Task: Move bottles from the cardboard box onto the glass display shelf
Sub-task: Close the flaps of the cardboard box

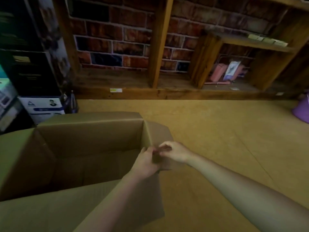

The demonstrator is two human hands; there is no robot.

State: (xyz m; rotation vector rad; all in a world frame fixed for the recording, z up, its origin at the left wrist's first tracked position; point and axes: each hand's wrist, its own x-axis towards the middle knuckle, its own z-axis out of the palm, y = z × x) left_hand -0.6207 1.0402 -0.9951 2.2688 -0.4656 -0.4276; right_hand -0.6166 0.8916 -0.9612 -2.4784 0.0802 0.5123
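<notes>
In the head view, a large cardboard box (71,148) is standing open on a tan floor (217,131), at the left and bottom of the picture, with its flaps folded outward. The inside is in shadow, and no bottle is showing in the part that can be seen. Both hands are meeting at the right rim of the box, close to its far right corner. The left hand (146,162) is curling its fingers around a small dark thing (156,156) — it is too blurred to say what it is. The right hand (173,152) is touching the same thing from the other side with bent fingers and seems to be pinching it.

Behind the box, a wooden shelf unit (160,47) with a brick-pattern back is standing along the wall. In its right compartment pink packages (219,72) are leaning. Dark printed cartons (31,64) are stacked at the left, and a purple thing (302,111) is lying at the right edge.
</notes>
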